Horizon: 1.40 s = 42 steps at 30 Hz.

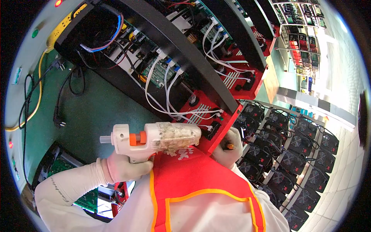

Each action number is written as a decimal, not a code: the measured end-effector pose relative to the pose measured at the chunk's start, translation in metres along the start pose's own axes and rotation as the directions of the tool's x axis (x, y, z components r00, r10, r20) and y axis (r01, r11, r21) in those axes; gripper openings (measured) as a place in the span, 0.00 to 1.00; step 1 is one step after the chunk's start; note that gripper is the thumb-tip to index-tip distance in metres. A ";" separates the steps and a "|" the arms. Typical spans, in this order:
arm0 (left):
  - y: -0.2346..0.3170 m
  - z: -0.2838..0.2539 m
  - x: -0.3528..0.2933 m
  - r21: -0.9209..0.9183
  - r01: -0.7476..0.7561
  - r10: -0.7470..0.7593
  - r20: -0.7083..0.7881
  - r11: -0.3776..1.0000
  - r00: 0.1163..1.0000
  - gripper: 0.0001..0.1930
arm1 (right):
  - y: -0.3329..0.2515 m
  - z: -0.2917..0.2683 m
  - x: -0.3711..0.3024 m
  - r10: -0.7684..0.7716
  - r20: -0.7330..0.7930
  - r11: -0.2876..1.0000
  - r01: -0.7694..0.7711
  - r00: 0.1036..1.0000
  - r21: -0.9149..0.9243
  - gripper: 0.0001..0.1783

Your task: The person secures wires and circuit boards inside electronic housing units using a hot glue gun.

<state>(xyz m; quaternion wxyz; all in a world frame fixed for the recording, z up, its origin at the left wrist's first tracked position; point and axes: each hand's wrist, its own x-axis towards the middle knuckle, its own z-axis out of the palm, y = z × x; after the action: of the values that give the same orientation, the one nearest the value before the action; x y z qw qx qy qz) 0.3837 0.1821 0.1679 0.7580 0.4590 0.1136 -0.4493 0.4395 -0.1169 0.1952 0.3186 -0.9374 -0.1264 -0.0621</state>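
My left hand (129, 167), in a white glove, is wrapped round the handle of a white glue gun (174, 135). The gun has an orange part and a grimy, stained front, and a clear glue stick (105, 139) pokes out of its back. Its front end lies beside the red end panel (226, 131) of a black machine housing (185, 58). At that panel's outer side my gloved right hand (230, 152) is closed, with a small orange-brown tip showing among the fingers. What that tip belongs to is hidden. White cables (166, 91) run from a green circuit board (154, 73) to the red panel.
More open black housings with red ends (241, 83) stand alongside. Black power units with fans (291, 162) fill a rack at the right. Black plugs and cords (60, 123) lie at the left, below a yellow power strip (62, 33). Shelves (299, 46) stand far right.
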 end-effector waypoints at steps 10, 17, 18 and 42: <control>0.003 -0.005 0.002 0.011 0.091 -0.091 0.043 0.996 0.995 0.21 | 0.000 0.000 0.002 -0.035 -0.007 0.999 0.035 0.999 0.032 0.20; 0.003 -0.008 0.002 0.163 0.022 -0.022 -0.003 0.986 1.000 0.18 | 0.000 0.000 0.002 0.009 0.013 0.999 -0.010 1.000 0.051 0.20; 0.006 -0.007 0.001 0.168 0.025 -0.026 0.007 0.986 1.000 0.17 | -0.001 0.000 0.002 -0.006 0.005 0.999 0.006 1.000 0.046 0.20; -0.005 -0.008 0.006 0.138 -0.038 0.044 -0.040 0.990 0.998 0.19 | -0.009 -0.003 0.004 0.089 0.037 0.991 -0.092 0.995 0.093 0.20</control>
<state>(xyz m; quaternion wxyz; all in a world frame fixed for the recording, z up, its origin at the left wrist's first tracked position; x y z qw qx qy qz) 0.3857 0.1840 0.1568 0.7310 0.5218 0.0892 -0.4305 0.4408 -0.1109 0.2034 0.3630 -0.9269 -0.0917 -0.0263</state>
